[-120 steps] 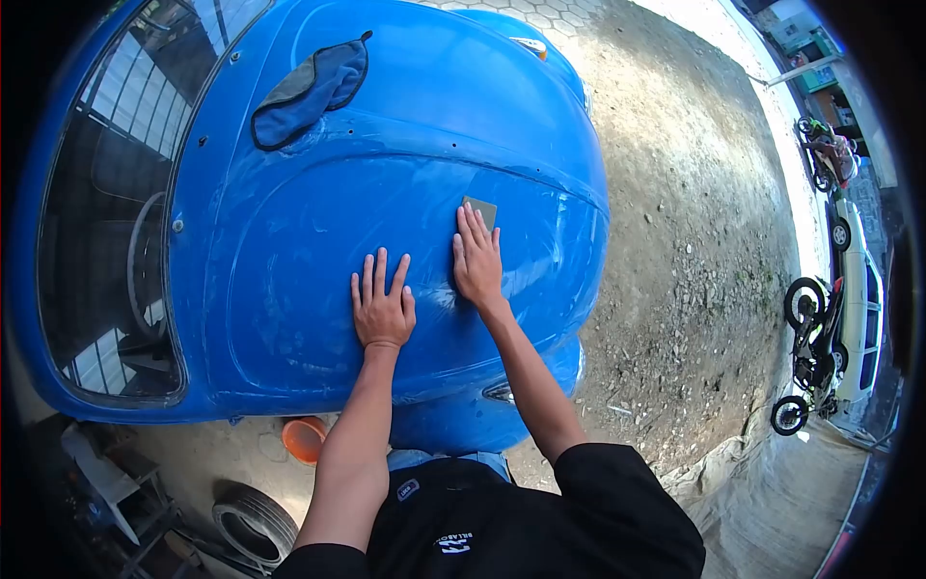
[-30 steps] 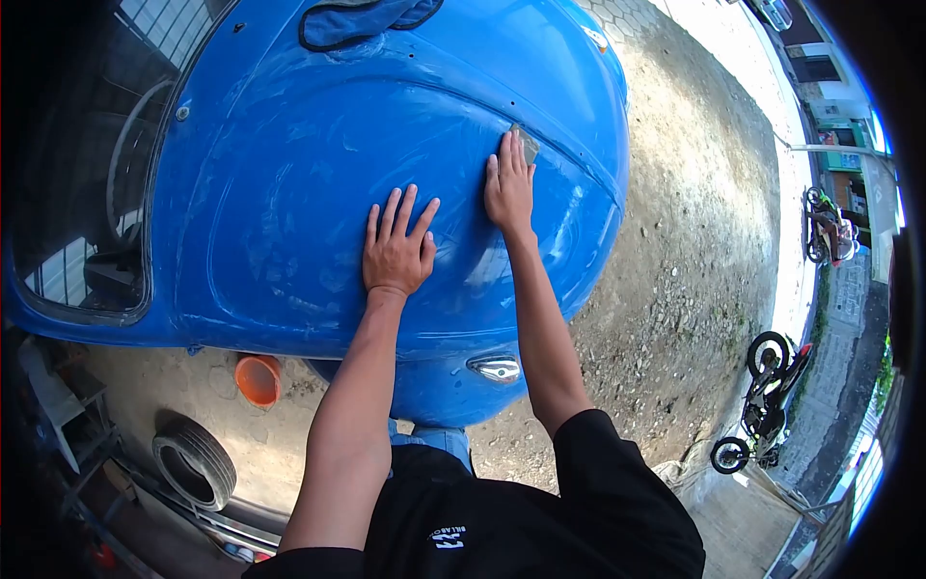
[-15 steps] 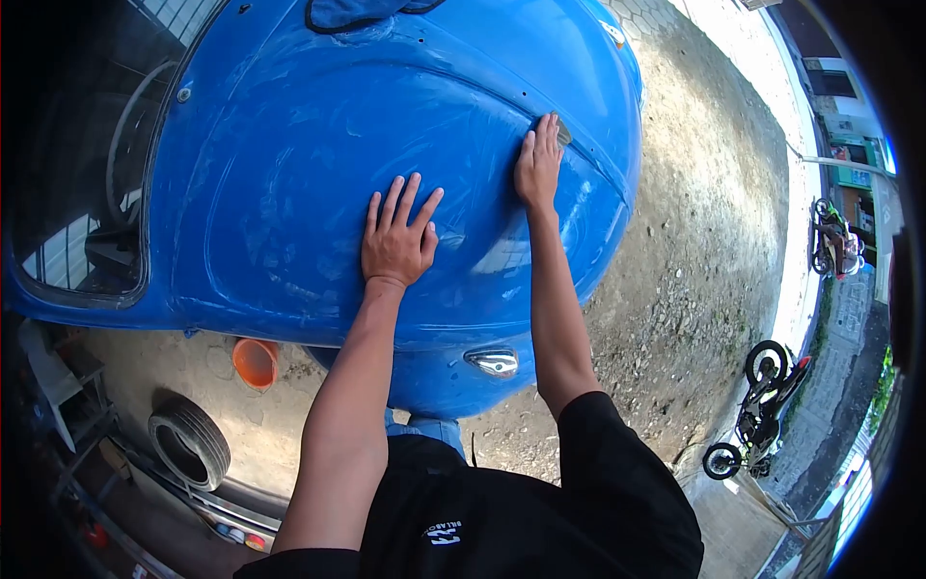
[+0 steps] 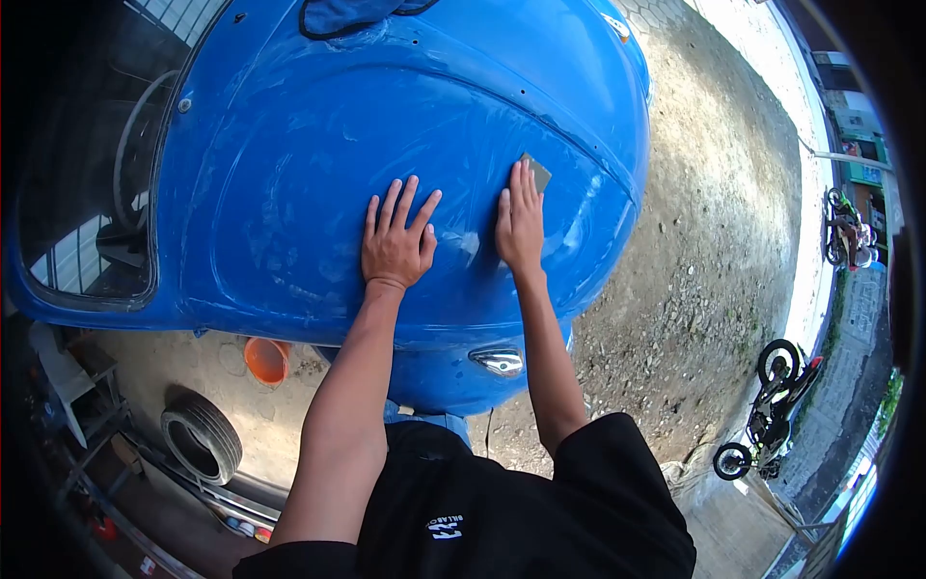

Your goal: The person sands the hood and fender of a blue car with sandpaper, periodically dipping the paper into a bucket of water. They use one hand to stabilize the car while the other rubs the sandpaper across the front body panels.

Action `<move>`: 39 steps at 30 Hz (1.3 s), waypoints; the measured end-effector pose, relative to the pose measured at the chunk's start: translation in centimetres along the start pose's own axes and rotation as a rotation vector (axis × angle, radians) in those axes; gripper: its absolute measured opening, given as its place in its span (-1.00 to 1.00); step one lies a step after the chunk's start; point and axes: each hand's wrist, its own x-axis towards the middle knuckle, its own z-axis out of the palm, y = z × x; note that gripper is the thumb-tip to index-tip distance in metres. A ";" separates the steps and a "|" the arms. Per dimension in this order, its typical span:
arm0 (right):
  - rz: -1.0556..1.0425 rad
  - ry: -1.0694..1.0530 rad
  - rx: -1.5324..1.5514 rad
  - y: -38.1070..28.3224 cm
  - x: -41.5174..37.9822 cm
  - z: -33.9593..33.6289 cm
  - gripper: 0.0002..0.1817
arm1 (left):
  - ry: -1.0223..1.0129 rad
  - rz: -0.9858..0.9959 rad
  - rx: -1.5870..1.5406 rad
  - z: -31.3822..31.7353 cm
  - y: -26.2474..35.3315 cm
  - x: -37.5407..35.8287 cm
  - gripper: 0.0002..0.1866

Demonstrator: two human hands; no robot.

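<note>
The blue car hood (image 4: 289,193), marked with pale smears and scuffs, spreads below both hands. My left hand (image 4: 395,236) lies flat on it near the middle, fingers spread, holding nothing. Farther right, my right hand (image 4: 521,217) presses a small grey-brown sheet (image 4: 540,176) against the hood, its fingers stretched out and close together. Most of the sheet is hidden under the fingers; one corner shows at their right.
A dark blue cloth (image 4: 347,13) lies at the hood's top edge. An orange bucket (image 4: 266,360) and a tyre (image 4: 202,437) are on the ground at lower left. A motorcycle (image 4: 770,410) stands at right.
My right hand has moved down the hood, toward my body, and slightly left with the sheet. My left hand has stayed in place on the hood.
</note>
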 end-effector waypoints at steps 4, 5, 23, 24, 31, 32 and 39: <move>-0.013 0.091 -0.016 4.1 7.1 -0.4 -0.40 | 0.007 0.013 0.002 0.1 0.1 -0.3 -0.43; -0.009 0.070 -0.028 3.1 4.9 -0.3 -0.40 | 0.012 0.011 0.000 0.1 0.0 0.0 -0.42; 0.092 0.101 0.033 1.4 4.1 -0.3 -0.41 | 0.010 0.013 0.056 0.1 0.1 0.0 -0.42; 0.067 0.088 0.025 0.4 1.9 -0.2 -0.41 | -0.002 0.017 0.052 -0.2 0.2 0.2 -0.43; 0.143 -0.207 0.073 -4.1 -20.7 1.9 -0.36 | 0.018 0.053 0.059 -0.4 0.1 0.2 -0.42; 0.140 -0.199 0.063 -4.0 -20.0 2.1 -0.36 | 0.021 0.051 0.071 -0.5 0.1 0.3 -0.43; 0.191 0.044 0.150 -3.7 -8.6 0.6 -0.40 | 0.065 0.104 0.121 -0.4 0.1 -0.9 -0.43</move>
